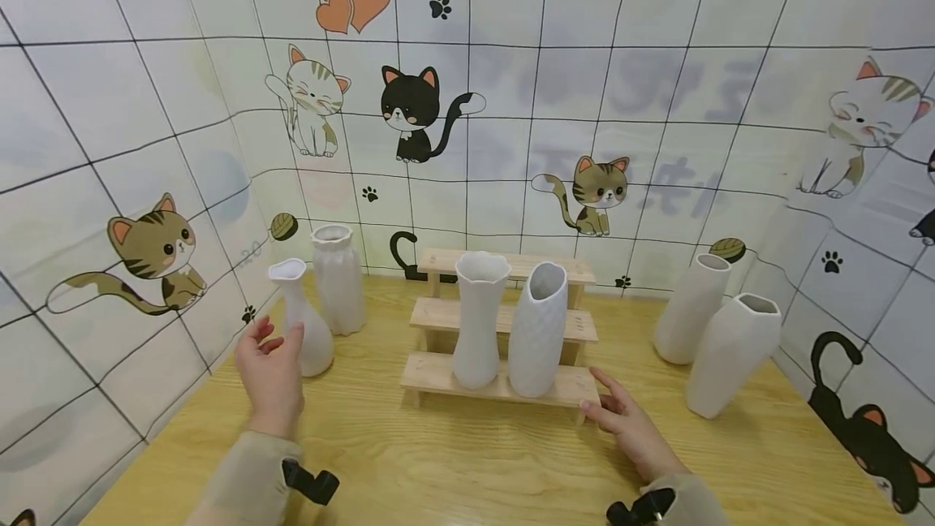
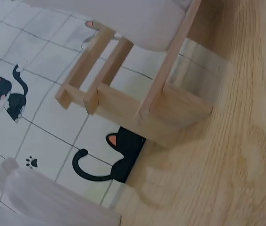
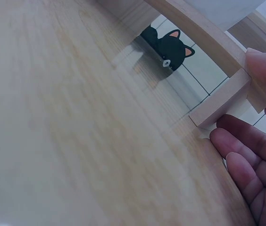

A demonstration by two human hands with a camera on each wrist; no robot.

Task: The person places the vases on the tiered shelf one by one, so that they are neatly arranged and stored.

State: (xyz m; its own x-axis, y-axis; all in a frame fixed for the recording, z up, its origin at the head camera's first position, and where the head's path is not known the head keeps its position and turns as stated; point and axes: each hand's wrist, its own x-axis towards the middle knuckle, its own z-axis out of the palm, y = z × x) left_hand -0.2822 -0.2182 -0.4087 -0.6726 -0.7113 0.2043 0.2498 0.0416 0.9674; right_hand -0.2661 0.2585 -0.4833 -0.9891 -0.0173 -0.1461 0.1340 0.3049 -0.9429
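My left hand (image 1: 272,384) is raised at the left, fingers loosely bent with nothing in them. It overlaps a slim-necked white vase (image 1: 316,343) in the head view; the left wrist view leaves the hand out. My right hand (image 1: 626,427) touches the right end of the lowest step of a three-tier wooden stand (image 1: 431,372). In the right wrist view its thumb (image 3: 264,70) lies at the step's corner and the other fingers (image 3: 239,141) sit lower, beside the leg. A white scalloped-rim vase (image 1: 478,331) and a textured white vase (image 1: 539,335) stand upright on that step.
Behind the slim-necked vase stands a ruffled-neck white vase (image 1: 339,286). To the right are a plain white cylindrical vase (image 1: 687,315) and a faceted white vase (image 1: 730,360). Cat-print sheeting (image 1: 504,144) encloses the wood-grain table (image 1: 409,469) at the back and sides.
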